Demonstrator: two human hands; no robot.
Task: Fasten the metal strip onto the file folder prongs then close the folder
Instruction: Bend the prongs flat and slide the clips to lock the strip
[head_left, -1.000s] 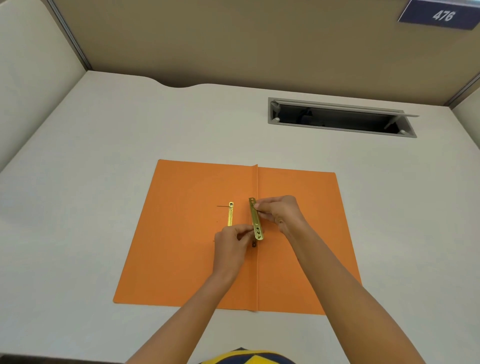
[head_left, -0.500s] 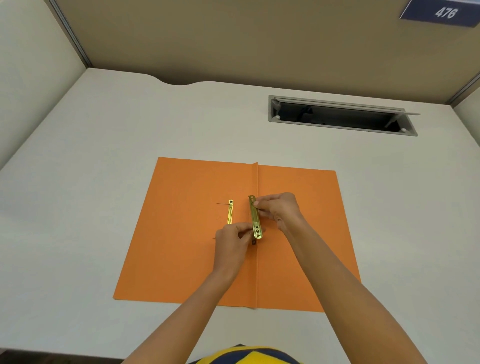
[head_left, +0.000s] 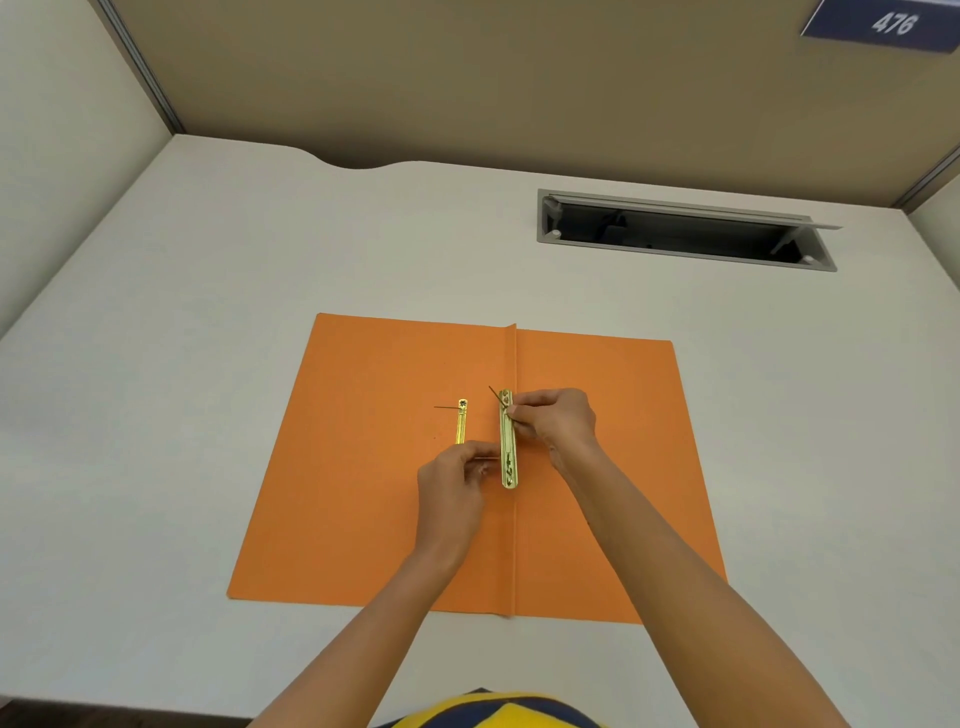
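Your file folder (head_left: 363, 467) lies open and flat on the counter (head_left: 208, 312), its spine fold running toward you. The metal strip (head_left: 507, 441) sits along that fold, near the folder's middle. Your right hand (head_left: 556, 421) pinches the strip's far end between fingertips, where a thin dark prong (head_left: 494, 393) shows through. Your left hand (head_left: 452, 483) is curled narrow at the strip's near end, fingertips closed on what appears to be the 2nd prong; the contact itself is too small to confirm. A 2nd brass piece (head_left: 461, 422) lies just left of the strip on the left leaf, untouched.

Judgement: you are in the fastening step, threading the prongs through the strip's holes. The folder is not yet closed. The next move calls for seating both prongs fully, bending them flat along the strip, then swinging 1 leaf over the other.

Legible writing: a dark plate (head_left: 883, 23) on the partition, upper right, reads "476". No brand is visible.
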